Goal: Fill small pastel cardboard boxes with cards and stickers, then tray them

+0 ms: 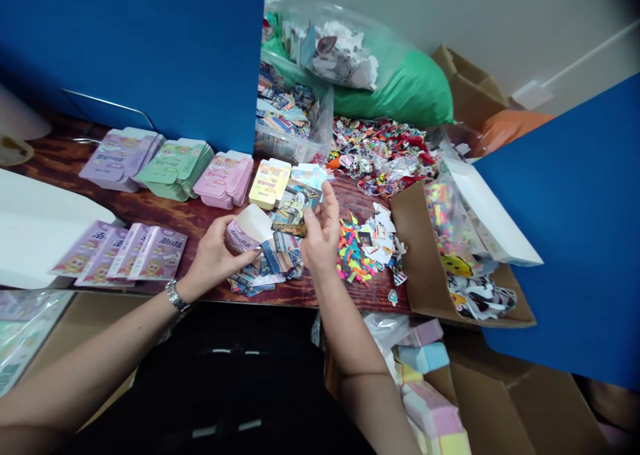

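Note:
My left hand (214, 253) is closed around a small purple carton (245, 231) whose white top flap stands open. In my right hand (323, 231) is a dark card with a cartoon figure (296, 208), pinched between thumb and fingers just right of the carton. Beneath both hands lies a loose pile of small printed cards (277, 261). Behind the card are a stack of yellow cartons (269, 183) and some light blue ones (309, 173), partly hidden. Bright small plastic pieces (353, 251) and white cut-out stickers (381, 231) lie right of my right hand.
Flat stacks of purple (120, 158), green (177, 167) and pink cartons (225, 178) line the back left. Several upright purple boxes (160, 251) stand at front left. A clear bin (295, 145) of cards, a heap of trinkets (383, 151) and a cardboard box (415, 241) bound the right; blue partitions (150, 41) enclose the table.

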`<state>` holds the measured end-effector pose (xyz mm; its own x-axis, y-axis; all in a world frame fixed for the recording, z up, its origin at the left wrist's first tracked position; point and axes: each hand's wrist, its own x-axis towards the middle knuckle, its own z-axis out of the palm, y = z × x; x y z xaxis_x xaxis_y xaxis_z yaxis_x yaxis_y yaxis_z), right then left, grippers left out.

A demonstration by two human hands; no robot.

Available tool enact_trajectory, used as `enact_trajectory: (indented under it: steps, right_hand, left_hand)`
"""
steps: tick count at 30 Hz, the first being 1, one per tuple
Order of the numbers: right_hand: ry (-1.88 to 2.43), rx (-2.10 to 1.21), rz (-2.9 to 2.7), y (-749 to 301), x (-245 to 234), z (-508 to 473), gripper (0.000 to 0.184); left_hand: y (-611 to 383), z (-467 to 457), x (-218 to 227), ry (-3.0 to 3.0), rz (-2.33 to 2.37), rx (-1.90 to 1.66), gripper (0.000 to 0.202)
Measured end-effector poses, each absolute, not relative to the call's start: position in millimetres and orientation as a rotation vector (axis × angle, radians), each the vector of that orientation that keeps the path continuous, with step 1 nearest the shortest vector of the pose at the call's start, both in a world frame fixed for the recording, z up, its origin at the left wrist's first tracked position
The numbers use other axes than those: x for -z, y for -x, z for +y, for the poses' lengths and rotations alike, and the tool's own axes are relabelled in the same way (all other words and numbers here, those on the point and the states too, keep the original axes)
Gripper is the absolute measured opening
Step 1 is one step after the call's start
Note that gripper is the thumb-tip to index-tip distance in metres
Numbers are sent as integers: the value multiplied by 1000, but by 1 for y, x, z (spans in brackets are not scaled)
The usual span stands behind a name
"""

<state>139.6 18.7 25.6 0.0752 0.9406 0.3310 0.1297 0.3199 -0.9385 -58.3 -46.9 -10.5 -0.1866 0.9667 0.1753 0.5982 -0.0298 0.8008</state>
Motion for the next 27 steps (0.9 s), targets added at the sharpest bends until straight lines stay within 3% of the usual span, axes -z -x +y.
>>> enact_trajectory:
  steps: [11, 15, 19, 25, 27]
  right_hand:
    - [1000, -559, -1417, -123, -19, -1, 23]
    - [1026, -359, -1665, -141, -23, -3, 27]
    - [1103, -265, -1937, -155, -24, -5, 31]
    - [1228, -455, -2020, -210, -16, 1, 33]
    - [1479, -435, -1867, -251, -10, 14, 35]
  left_hand:
    - [30, -42, 11, -1540, 1764, -1120, 72]
    - [28, -39, 13, -1447, 1832, -1071, 74]
    - [28, -36, 17, -1725, 1829, -1099, 74]
    - [27, -29, 13, -1978, 1700, -1019, 71]
    - [27, -27, 13, -1965, 1709, -1000, 75]
